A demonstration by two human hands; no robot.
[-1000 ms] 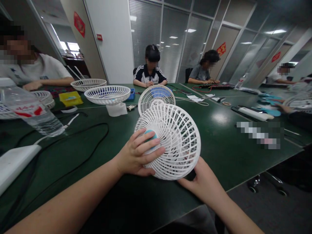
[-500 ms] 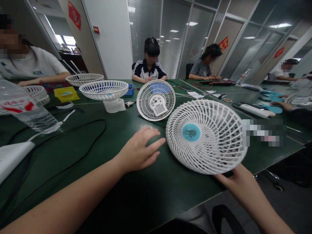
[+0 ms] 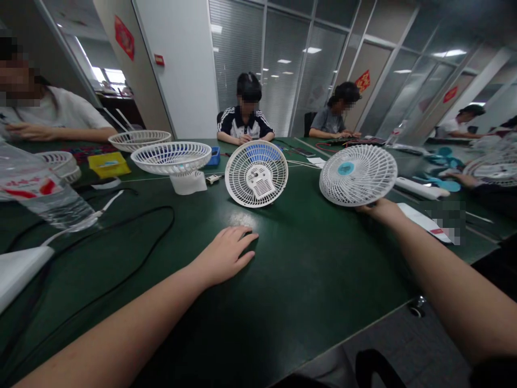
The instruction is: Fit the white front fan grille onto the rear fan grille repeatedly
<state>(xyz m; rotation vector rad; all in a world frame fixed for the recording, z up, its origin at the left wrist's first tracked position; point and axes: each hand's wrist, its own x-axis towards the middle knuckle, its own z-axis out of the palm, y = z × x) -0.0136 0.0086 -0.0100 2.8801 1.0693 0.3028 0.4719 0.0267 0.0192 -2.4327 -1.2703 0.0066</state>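
My right hand grips the lower rim of a white fan grille with a teal centre cap, held out to the right above the green table. My left hand rests on the table with its fingers loosely stretched and nothing in it. Just beyond my left hand, a white fan with blue blades stands upright with its back toward me.
Another fan on a white base and more white grilles lie at the far left. A water bottle, a black cable and a white box sit at left. Several people sit around the table.
My right hand carried the grille away from my left hand, out to the right and further off. My left hand let go of it and settled on the table.
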